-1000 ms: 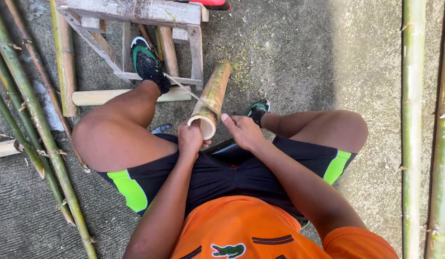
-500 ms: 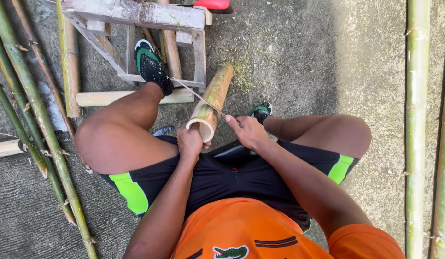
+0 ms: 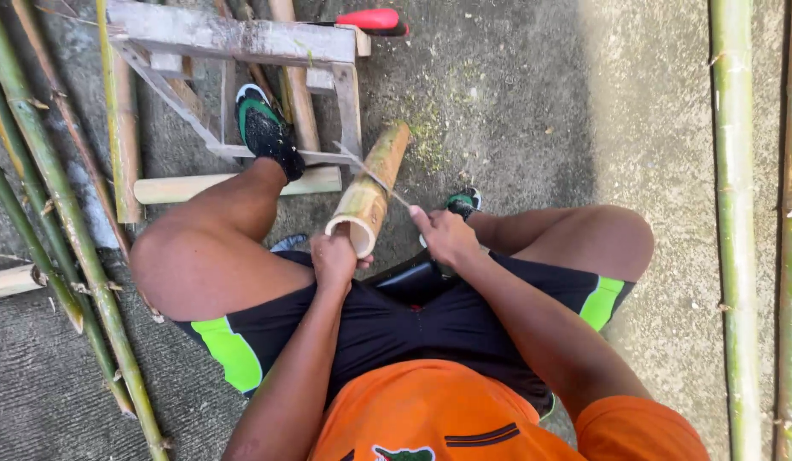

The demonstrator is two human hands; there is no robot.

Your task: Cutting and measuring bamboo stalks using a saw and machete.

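left hand (image 3: 334, 259) clenched around near open end of bamboo section (image 3: 370, 189), which slants up from lap toward wooden frame (image 3: 234, 38). right hand (image 3: 445, 236) closed on thin blade (image 3: 372, 175) laid across bamboo section. left shoe (image 3: 264, 130) braced on wooden frame. long bamboo poles (image 3: 736, 213) flank concrete ground (image 3: 515, 94).

- The bamboo section (image 3: 372, 189) is showing yellow-green skin.
- The shorts (image 3: 396, 329) are showing black with lime-green panels.
- The shirt (image 3: 430, 414) is showing orange.
- The tool handle (image 3: 369, 19) is showing red.
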